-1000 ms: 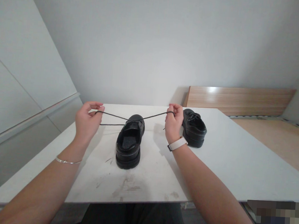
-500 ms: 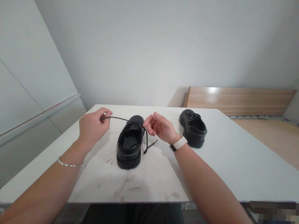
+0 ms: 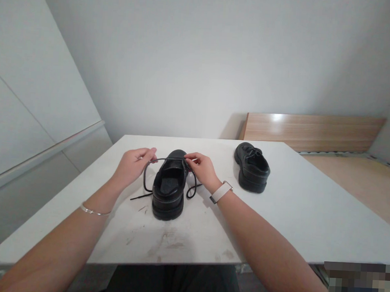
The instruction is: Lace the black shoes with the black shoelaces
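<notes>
A black lace-up shoe [image 3: 167, 201] stands on the white table with its heel toward me. Left of its toe, my left hand [image 3: 135, 164] pinches the black shoelace [image 3: 145, 178], whose loose end hangs down and lies on the table beside the heel. My right hand [image 3: 204, 169] is closed on the lace at the right side of the shoe's eyelets. From there another lace end drops in a small loop onto the table. The lace runs taut across the shoe between both hands. The fingertips are partly hidden.
A second black shoe [image 3: 253, 171], its lace tied, stands farther right on the white table [image 3: 296, 212]. Brown smudges mark the table near its front edge. A wooden headboard [image 3: 313, 130] and bed board lie beyond on the right, and a grey wall rises behind.
My left hand has moved slightly right along the lace, and its end now hangs down to the table. My right hand has turned palm-down and closed on the lace at the shoe.
</notes>
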Demonstrator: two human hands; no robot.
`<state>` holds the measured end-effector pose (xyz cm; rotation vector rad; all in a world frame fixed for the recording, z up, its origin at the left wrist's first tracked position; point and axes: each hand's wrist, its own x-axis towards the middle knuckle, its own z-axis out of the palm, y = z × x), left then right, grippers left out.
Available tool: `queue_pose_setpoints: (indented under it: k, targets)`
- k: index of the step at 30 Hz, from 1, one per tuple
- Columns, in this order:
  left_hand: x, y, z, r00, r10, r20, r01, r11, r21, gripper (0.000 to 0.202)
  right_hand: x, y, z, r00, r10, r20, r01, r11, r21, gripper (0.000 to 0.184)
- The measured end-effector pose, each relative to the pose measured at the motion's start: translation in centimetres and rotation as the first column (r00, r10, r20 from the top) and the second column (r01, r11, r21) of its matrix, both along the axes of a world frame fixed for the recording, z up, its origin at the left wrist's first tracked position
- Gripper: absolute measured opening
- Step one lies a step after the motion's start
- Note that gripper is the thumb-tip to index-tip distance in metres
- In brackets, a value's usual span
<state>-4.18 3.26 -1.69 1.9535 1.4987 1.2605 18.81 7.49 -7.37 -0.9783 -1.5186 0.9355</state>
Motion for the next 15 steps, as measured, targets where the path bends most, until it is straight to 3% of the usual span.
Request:
queue_pose_setpoints:
  k: [2,6,11,15]
  targets:
    - [0.2,0.7,-1.0,0.999,-0.002,-0.035,0.002,1.000,0.022,0.040,-0.2,0.3,-0.3,1.000,-0.029,0.011,0.029,0.999,-0.013,0.011]
    - [0.5,1.4,-2.1,0.987,-0.138,-0.083,0.139,0.990,0.002,0.040,-0.4,0.3,-0.1,0.997,-0.065,0.029,0.065,0.998,0.024,0.009]
    - [1.0,1.8,-2.3,0.983,-0.166,0.079,0.173,0.979,-0.103,0.046,-1.0,-0.4,1.8,0.998,-0.059,0.017,0.057,0.993,0.108,0.008]
    - [1.5,2.5,-1.9,0.983,-0.169,0.077,0.177,0.978,-0.112,0.043,-2.2,-1.0,3.7,0.999,0.032,0.003,-0.032,0.985,0.168,0.011]
